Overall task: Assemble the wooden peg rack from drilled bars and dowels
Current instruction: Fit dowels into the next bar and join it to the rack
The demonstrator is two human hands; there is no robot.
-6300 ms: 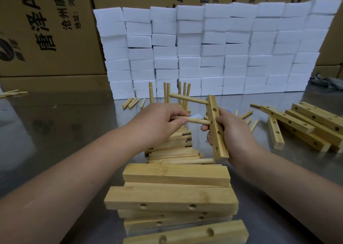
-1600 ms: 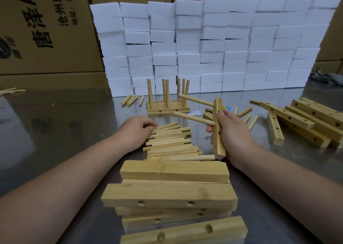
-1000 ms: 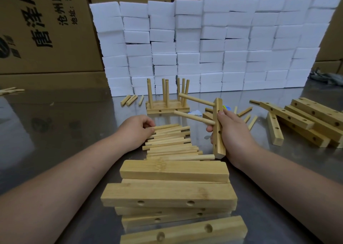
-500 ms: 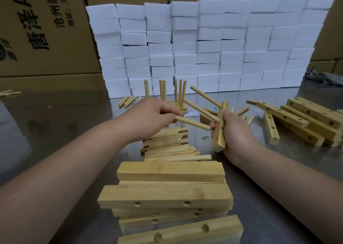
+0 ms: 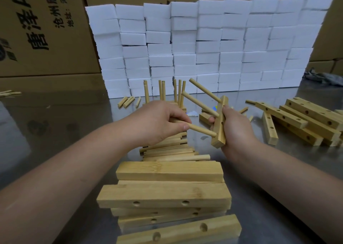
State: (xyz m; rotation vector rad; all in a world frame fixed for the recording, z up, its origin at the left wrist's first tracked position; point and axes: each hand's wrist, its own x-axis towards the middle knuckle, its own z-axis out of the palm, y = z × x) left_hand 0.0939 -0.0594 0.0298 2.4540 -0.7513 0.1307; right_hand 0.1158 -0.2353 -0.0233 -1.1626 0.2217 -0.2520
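Drilled bar [image 5: 219, 124], the one being fitted, stands nearly upright in the right hand [image 5: 234, 127], whose fingers are clenched round its far side. Two dowels [image 5: 201, 102] already stick out of it, up and away from those fingers. The left hand [image 5: 157, 122] pinches a third dowel [image 5: 201, 129] between thumb and fingertips, its far tip at a lower hole in the bar; whether it has entered I cannot tell. Risk, as I judge it: the dowel meets the hole at a slant, so a hard push could jam it crooked or skid the tip off the face. A sideways shove could also twist the bar in the right-hand grip and lever the upper dowels loose. Below the left-hand fingers lies the dowel pile [image 5: 170, 151] on the tabletop [image 5: 61, 125]; a dropped dowel would roll in among them
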